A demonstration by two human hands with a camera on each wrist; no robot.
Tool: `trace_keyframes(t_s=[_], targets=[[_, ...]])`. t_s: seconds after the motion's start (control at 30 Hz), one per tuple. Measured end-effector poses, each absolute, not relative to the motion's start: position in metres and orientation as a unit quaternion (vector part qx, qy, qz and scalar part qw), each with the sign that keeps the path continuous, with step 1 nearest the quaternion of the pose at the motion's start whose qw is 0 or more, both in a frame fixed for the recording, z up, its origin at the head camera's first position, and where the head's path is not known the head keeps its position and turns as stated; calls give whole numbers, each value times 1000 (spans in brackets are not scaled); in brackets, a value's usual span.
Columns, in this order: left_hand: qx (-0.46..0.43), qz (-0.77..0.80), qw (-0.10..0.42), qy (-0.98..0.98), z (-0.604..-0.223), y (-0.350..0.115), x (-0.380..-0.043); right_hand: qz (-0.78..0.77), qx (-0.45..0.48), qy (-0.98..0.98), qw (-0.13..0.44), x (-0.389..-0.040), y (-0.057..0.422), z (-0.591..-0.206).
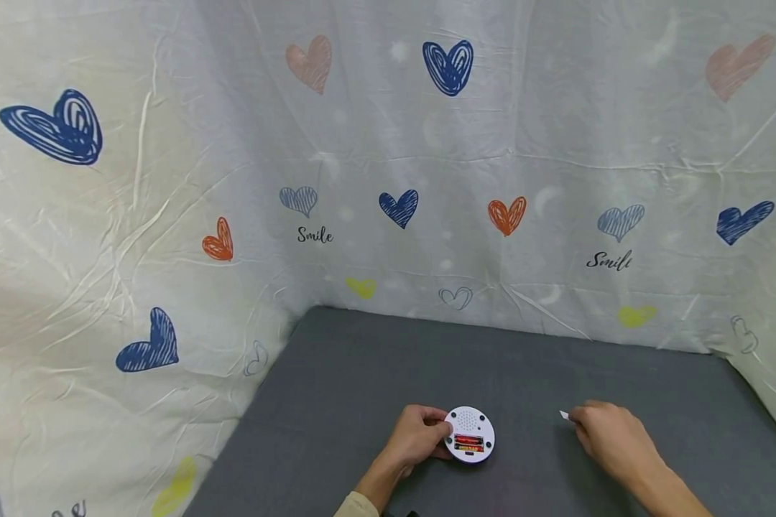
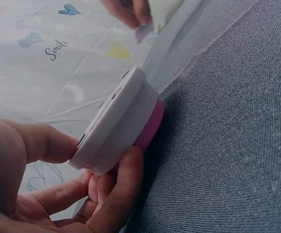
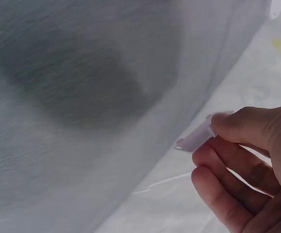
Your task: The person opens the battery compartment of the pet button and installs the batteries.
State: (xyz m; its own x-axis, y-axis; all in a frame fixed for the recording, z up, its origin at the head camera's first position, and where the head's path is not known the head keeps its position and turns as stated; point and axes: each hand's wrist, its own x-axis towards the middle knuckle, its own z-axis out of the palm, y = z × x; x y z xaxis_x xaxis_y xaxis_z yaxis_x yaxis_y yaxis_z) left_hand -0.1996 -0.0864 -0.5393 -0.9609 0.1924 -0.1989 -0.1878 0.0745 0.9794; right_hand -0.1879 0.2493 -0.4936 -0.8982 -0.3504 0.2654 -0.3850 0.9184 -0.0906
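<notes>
A round white device (image 1: 468, 419) with a pink underside shows its speaker holes and small dark feet in the head view. Two red batteries (image 1: 468, 443) lie side by side in its uncovered compartment. My left hand (image 1: 417, 436) pinches the device by its left rim, thumb above and fingers beneath, as the left wrist view (image 2: 113, 124) of the device also shows. Off to the right, my right hand (image 1: 611, 434) pinches a small white battery cover (image 3: 198, 137) between thumb and fingertips. Hand and cover are apart from the device, above the dark cloth.
A dark grey cloth (image 1: 375, 373) covers the table. White curtains (image 1: 362, 129) printed with hearts and the word Smile hang behind and at both sides. A small dark object (image 1: 412, 513) pokes in at the bottom edge of the head view.
</notes>
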Motion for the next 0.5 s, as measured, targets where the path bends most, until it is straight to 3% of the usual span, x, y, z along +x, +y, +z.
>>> trace_keyframes(t_s=[0.5], targets=[[3, 679, 140, 721, -541, -87, -200, 71, 290, -930, 215, -175, 181, -473]])
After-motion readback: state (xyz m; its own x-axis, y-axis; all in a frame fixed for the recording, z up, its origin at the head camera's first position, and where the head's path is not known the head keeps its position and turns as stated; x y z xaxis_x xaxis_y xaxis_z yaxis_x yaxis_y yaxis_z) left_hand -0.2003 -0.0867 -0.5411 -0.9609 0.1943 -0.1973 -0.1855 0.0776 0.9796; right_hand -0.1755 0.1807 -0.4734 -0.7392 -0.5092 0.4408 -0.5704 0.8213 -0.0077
